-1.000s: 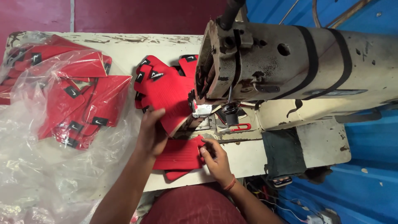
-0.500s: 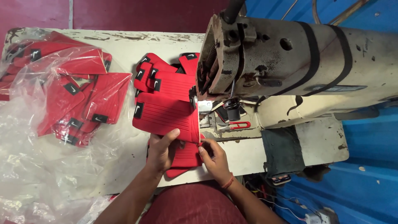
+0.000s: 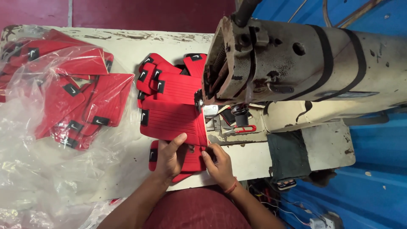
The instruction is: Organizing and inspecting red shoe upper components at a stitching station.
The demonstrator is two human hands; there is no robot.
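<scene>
Head view, looking straight down on a worn cream work table (image 3: 127, 46) with an old sewing machine (image 3: 296, 68) along its right side.

Left hand (image 3: 168, 157) laid flat near the front edge of the table, fingers closed together on a red padded piece (image 3: 186, 163), thumb stretched up to the lower border of a larger red ribbed panel (image 3: 174, 118). Probably pressed down so, to keep the layers from sliding.

Right hand (image 3: 218, 163) just beside, fingers bent and pinched on the right end of the same red padded piece, close under the needle area of the machine. Held at both ends, apparently, so that the edges stay matched.

Larger ribbed panel placed between the hands and the machine head, its right edge touching the machine bed, a small black tag at its left border.

Behind it, toward the back edge, a stack of red pieces (image 3: 165, 72) with black tags, overlapped like tiles, near to reach.

At the left side of the table, more red pieces (image 3: 80, 97) inside a clear plastic bag (image 3: 42, 169), well apart from the hands. Bag spread open and hanging over the front left corner.

Red-handled small tool (image 3: 245, 128) on the machine bed.
</scene>
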